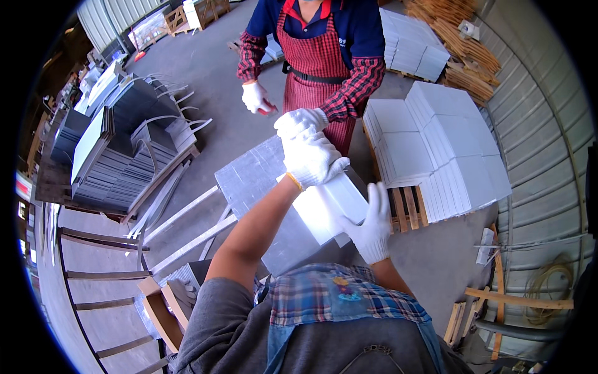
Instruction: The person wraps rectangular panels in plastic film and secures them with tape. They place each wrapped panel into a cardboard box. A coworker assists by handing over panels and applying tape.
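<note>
A white rectangular block (346,198) lies beside a flat white sheet (316,215) on a grey slab-topped work surface (249,173). My left hand (316,161), in a white knit glove, is closed at the block's far end; what its fingers hold is hidden. A co-worker's gloved hand (300,123) meets it from the far side. At the near right end, my gloved right hand (372,227) touches the block, with thumb and fingers spread apart.
The co-worker in a red checked apron (314,75) stands opposite, the other gloved hand (256,98) low. Pallets of white slabs (464,140) are close on the right, dark slabs (109,165) on the left. Metal rails (193,246) and an open carton (163,315) lie near left.
</note>
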Demonstrator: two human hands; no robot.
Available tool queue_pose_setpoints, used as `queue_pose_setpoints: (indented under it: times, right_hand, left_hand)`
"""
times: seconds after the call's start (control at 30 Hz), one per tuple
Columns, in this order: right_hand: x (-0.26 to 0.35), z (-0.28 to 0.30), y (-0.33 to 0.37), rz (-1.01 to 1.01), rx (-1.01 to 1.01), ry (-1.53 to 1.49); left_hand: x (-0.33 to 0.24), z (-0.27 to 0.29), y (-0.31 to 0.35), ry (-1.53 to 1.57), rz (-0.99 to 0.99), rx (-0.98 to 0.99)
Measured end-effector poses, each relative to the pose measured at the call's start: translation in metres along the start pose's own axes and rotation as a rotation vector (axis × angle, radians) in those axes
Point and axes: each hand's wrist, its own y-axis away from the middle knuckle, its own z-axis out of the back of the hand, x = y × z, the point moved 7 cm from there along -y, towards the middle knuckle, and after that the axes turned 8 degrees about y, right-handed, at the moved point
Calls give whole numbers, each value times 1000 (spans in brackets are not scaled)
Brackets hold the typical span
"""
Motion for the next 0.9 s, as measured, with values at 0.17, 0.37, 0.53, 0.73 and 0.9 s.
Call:
queue_pose_setpoints:
  times: [0.17, 0.37, 0.53, 0.73, 0.9]
  right_hand:
    - [13, -21, -16, -112, 525, 62]
    - [5, -32, -21, -100, 530, 90]
    - [11, -37, -28, -34, 463, 49]
    - [5, -36, -24, -120, 509, 3]
    - [-13, -50, -25, -133, 525, -118]
  left_hand:
    - [-6, 17, 9, 100, -31, -100]
    - [19, 36, 97, 752, 623, -1000]
    - [33, -127, 235, 1425, 1517, -674]
    - [-64, -264, 243, 2651, 1638, -141]
    - [-64, -305, 201, 2875, 1443, -801]
